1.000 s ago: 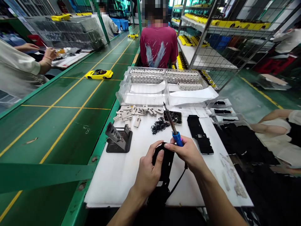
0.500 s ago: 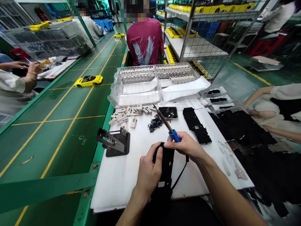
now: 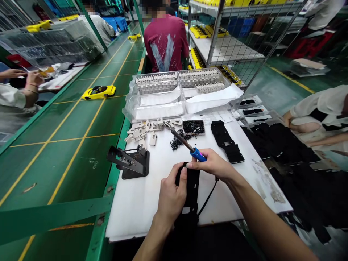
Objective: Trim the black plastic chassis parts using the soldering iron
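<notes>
A long black plastic part (image 3: pixel 192 192) with small cutouts is gripped at its upper left edge by my left hand (image 3: pixel 174 194), thumb on top. My right hand (image 3: pixel 214 165) is closed around the blue handle of a soldering iron (image 3: pixel 198 154), whose metal tip points up and to the left. Fingers of that same hand also touch the top end of the black part. Past the iron lie a heap of small black pieces (image 3: pixel 176 144) and a small tray (image 3: pixel 193 127) full of them. A similar black part (image 3: pixel 227 141) rests flat to the right.
A black iron stand (image 3: pixel 136 165) is on the left of the white table (image 3: pixel 141 210), below loose pale blocks (image 3: pixel 140 132). Clear plastic trays (image 3: pixel 160 112) stand behind. Black parts (image 3: pixel 282 145) are piled right. A yellow toy car (image 3: pixel 99 92) sits on the green conveyor (image 3: pixel 67 119).
The soldering iron has tilted further left, its tip now nearer the pale blocks. My left hand keeps its hold on the black part. The view has shifted slightly.
</notes>
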A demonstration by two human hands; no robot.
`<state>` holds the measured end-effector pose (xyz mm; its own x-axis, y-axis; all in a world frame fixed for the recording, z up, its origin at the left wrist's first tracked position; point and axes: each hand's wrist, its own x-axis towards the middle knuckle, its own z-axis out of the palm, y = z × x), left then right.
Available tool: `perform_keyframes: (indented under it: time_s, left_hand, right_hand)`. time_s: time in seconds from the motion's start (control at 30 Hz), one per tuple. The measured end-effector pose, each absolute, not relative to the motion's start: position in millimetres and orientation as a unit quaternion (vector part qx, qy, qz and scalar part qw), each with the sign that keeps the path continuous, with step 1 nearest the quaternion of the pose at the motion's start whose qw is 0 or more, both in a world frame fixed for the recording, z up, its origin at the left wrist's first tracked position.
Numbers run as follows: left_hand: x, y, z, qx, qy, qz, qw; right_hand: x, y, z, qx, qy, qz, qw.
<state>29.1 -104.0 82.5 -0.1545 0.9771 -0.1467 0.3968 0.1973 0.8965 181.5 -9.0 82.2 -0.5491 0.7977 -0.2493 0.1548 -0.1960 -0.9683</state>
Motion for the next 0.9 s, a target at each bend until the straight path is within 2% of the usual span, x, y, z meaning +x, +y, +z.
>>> perform_keyframes:
  time_s: [0.1, 0.23, 0.4, 0.53, 0.63, 0.77, 0.9]
  left_hand:
    - [28.2, -103.5, 82.3, 0.510, 0.667, 0.366, 0.401]
    - [26.9, -103.0, 78.7, 0.486, 0.661, 0.381, 0.425]
    - [26.7, -104.3, 75.7, 0.474, 0.664, 0.368, 0.446]
    - [26.7, -104.3, 76.9, 0.480, 0.664, 0.365, 0.442]
    - [26.0, -104.4, 77.5, 0.483, 0.662, 0.374, 0.434]
    - [24.2, -105.5, 76.0, 0.484, 0.665, 0.379, 0.423]
    - [23.6, -106.1, 75.2, 0.483, 0.669, 0.377, 0.421]
  right_hand:
    - [179.5, -10.6, 85.3, -0.412, -0.599, 0.641, 0.244]
    - [177.6, -15.2, 89.4, -0.436, -0.671, 0.526, 0.289]
    - [180.4, -9.1, 83.2, -0.378, -0.595, 0.665, 0.244]
    - [181.6, -7.2, 80.0, -0.374, -0.596, 0.666, 0.248]
    - [180.0, -11.5, 82.5, -0.373, -0.654, 0.600, 0.271]
    - [176.3, -18.8, 84.8, -0.376, -0.750, 0.453, 0.303]
    - [173.7, -23.5, 84.2, -0.385, -0.762, 0.421, 0.306]
